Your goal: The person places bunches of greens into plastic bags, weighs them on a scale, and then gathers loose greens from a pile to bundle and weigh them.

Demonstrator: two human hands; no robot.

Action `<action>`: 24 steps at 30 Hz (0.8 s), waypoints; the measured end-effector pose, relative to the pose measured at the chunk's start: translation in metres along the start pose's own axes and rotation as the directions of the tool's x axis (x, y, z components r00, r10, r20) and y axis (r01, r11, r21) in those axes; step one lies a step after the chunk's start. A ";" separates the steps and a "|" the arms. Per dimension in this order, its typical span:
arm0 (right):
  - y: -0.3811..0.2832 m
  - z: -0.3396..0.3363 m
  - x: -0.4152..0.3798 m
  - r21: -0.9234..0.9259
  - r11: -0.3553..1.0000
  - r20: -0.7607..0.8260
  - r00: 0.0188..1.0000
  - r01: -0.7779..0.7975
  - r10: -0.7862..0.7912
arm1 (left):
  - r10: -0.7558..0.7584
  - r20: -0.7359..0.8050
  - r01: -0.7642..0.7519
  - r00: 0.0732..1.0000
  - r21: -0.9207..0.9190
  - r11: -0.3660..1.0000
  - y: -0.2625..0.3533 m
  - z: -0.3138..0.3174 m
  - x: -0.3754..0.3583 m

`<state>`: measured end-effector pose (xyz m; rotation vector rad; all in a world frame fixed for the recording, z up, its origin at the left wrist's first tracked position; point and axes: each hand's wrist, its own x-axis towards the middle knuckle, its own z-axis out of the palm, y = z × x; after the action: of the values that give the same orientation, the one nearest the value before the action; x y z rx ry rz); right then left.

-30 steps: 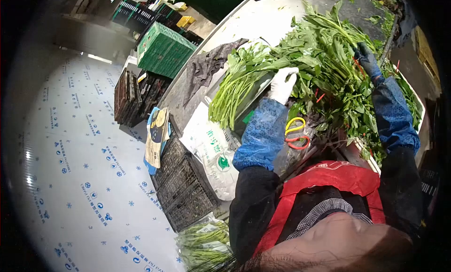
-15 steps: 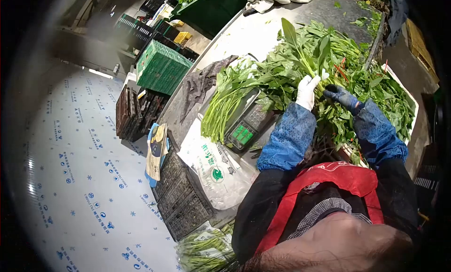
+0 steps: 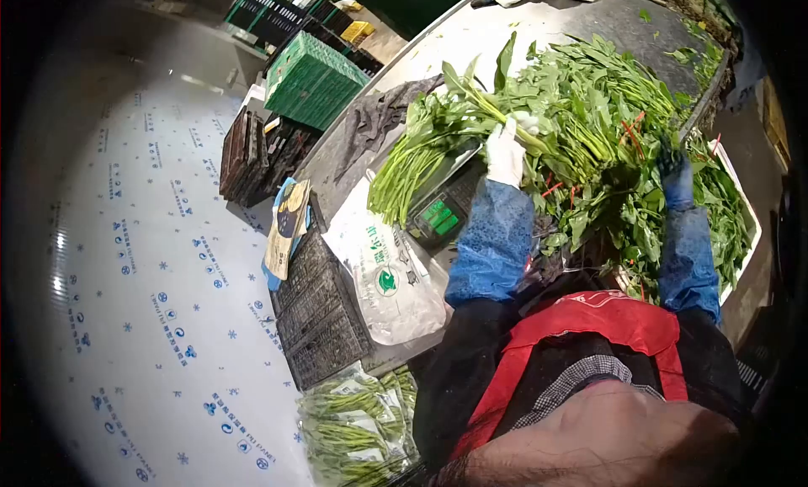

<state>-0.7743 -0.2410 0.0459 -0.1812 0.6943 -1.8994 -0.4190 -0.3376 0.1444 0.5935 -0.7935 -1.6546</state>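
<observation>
My left hand [image 3: 507,153], in a white glove, is closed on a few leafy green stalks [image 3: 481,108] that point up and left. Just left of it, a bunch of long-stemmed greens [image 3: 402,182] lies on a digital scale [image 3: 439,214] with a lit green display. My right hand [image 3: 676,171], in a dark blue glove, reaches into the leafy greens at the right, beside the white-rimmed box [image 3: 747,234]. Its fingers are blurred among the leaves. A large heap of greens [image 3: 581,133] with red ties lies between both hands.
A white printed plastic bag [image 3: 383,272] lies in front of the scale. A black crate [image 3: 316,310] and bagged green stalks [image 3: 358,424] are at lower left. Stacked green crates [image 3: 311,79] stand beyond the table's left edge. A dark cloth [image 3: 379,121] lies near that edge.
My left hand has moved left toward the scale with the stalks, which now tilt left. My right hand has parted from it and moved right into the greens. The view has shifted slightly.
</observation>
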 end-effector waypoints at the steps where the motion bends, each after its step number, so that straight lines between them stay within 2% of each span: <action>1: -0.008 -0.003 0.000 0.014 0.998 -0.144 0.988 -0.059 0.060 | 0.068 -0.035 -0.064 0.997 0.114 0.991 0.023 -0.005 -0.002; 2: -0.014 -0.010 -0.004 -0.156 0.976 0.017 0.988 -0.152 0.156 | 0.117 -0.089 -0.087 0.989 0.287 0.954 0.046 -0.019 0.000; 3: -0.020 -0.020 -0.009 -0.332 0.921 0.161 0.949 -0.206 0.271 | 0.149 -0.083 -0.120 0.985 0.285 0.951 0.072 -0.030 -0.001; 4: -0.035 -0.020 -0.014 -0.520 0.789 0.155 0.873 -0.326 0.463 | 0.233 -0.142 -0.112 0.962 0.570 0.814 0.095 -0.047 0.000; 5: -0.045 -0.020 -0.017 -0.687 0.605 0.107 0.768 -0.402 0.632 | 0.329 -0.139 -0.170 0.934 0.637 0.752 0.117 -0.058 0.002; 6: -0.046 -0.055 0.001 -0.754 0.515 -0.028 0.802 -0.409 0.596 | 0.309 -0.231 -0.058 0.923 0.708 0.703 0.136 -0.091 0.013; 7: -0.052 -0.107 0.028 -0.804 0.418 -0.158 0.830 -0.422 0.535 | 0.351 -0.217 -0.036 0.911 0.806 0.591 0.153 -0.108 0.010; 9: -0.070 -0.161 0.046 -0.943 0.143 -0.252 0.925 -0.301 0.284 | 0.314 -0.251 0.116 0.916 0.912 0.393 0.184 -0.137 0.012; 10: -0.078 -0.171 0.041 -0.971 -0.237 -0.048 0.994 -0.024 0.100 | 0.307 -0.071 0.054 0.949 0.996 0.065 0.196 -0.175 0.023; 11: -0.088 -0.174 0.034 -0.772 -0.609 0.225 0.974 0.183 0.006 | 0.365 -0.007 0.093 0.931 0.971 -0.218 0.196 -0.200 0.022; 12: -0.091 -0.164 0.024 -0.682 -0.649 0.471 0.882 0.337 -0.037 | 0.402 0.064 0.150 0.913 0.865 -0.479 0.195 -0.222 0.019; 13: -0.085 -0.152 0.020 -0.592 -0.725 0.551 0.833 0.352 -0.045 | 0.313 0.133 0.068 0.940 0.830 -0.554 0.197 -0.250 0.017; 15: -0.079 -0.115 0.016 -0.824 -0.517 0.209 0.973 0.231 0.101 | 0.162 -0.098 0.164 0.982 0.869 -0.468 0.203 -0.292 0.024; 16: -0.055 -0.083 0.005 -0.903 -0.342 0.216 0.962 0.261 0.165 | 0.200 -0.247 0.305 0.948 0.885 -0.352 0.206 -0.265 0.010; 17: -0.029 -0.059 -0.005 -0.951 -0.156 0.228 0.947 0.266 0.227 | 0.175 -0.350 0.390 0.920 0.857 -0.338 0.211 -0.237 -0.006; 18: 0.005 -0.052 -0.009 -0.956 0.162 0.283 0.912 0.244 0.296 | 0.146 -0.449 0.471 0.881 0.819 -0.328 0.220 -0.204 -0.022; 19: 0.032 0.011 -0.044 -0.949 0.167 0.311 0.886 0.269 0.343 | 0.099 -0.428 0.434 0.898 0.830 -0.351 0.223 -0.213 -0.023; 20: 0.059 0.051 -0.065 -0.946 0.234 0.315 0.805 0.224 0.503 | 0.075 -0.414 0.416 0.907 0.855 -0.308 0.228 -0.213 -0.026; 21: 0.090 0.084 -0.082 -0.890 0.368 0.439 0.724 0.269 0.532 | 0.053 -0.396 0.396 0.917 0.880 -0.264 0.234 -0.211 -0.028; 22: 0.112 0.130 -0.105 -0.904 0.351 0.420 0.663 0.245 0.620 | 0.013 -0.398 0.388 0.917 0.886 -0.254 0.238 -0.218 -0.029; 24: 0.165 0.184 -0.120 -0.798 0.331 0.585 0.515 0.504 0.626 | -0.054 -0.419 0.387 0.907 0.875 -0.290 0.243 -0.236 -0.025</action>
<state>-0.5131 -0.2504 0.1295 -1.7798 0.9575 -0.7047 -0.0845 -0.3872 0.1781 2.2427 -1.9618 -0.7029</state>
